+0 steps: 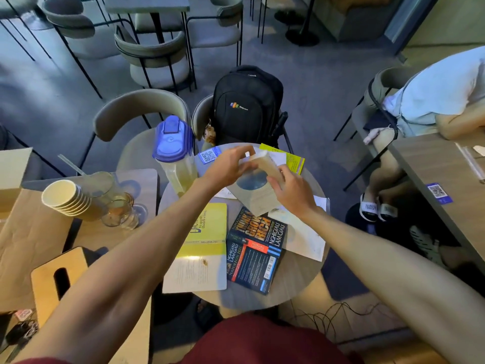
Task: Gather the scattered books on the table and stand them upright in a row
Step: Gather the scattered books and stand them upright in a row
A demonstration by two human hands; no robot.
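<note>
Fingers: the left hand (231,164) is pinching the top far corner of a pale book with a blue circle (256,190), and the right hand (291,190) is clamping its near right edge; both are grasping this one book and holding it tilted above the round table (294,285).

Near books: the dark paperback (256,254) is lying splayed open, covers up, close to the table's near edge, with the yellow book (202,245) lying open just beside it on the left. Neither is being touched.

Risk, near edge: if the pale book is being set down carelessly and sliding, I judge it could be nudging the dark paperback toward the rim, since little bare table is showing beyond it.

Middle ground: loose white sheets (301,237) are lying under and beside the held book. A book stood on paper could be skidding and toppling.

Risk, grip: the left hold is only a fingertip pinch at a corner, so the book could be swinging or fanning open as it is turned upright.

Left of the hands: the blue-lidded pitcher (174,153) is standing just beside the left wrist; an elbow swing could be tipping it onto the pages. A glass (119,208) and stacked paper cups (65,198) are sitting further left.

Far side: a yellow-green book (295,161) is lying behind the hands, partly hidden, near the far rim, beyond which a black backpack (246,106) is resting on a chair.
</note>
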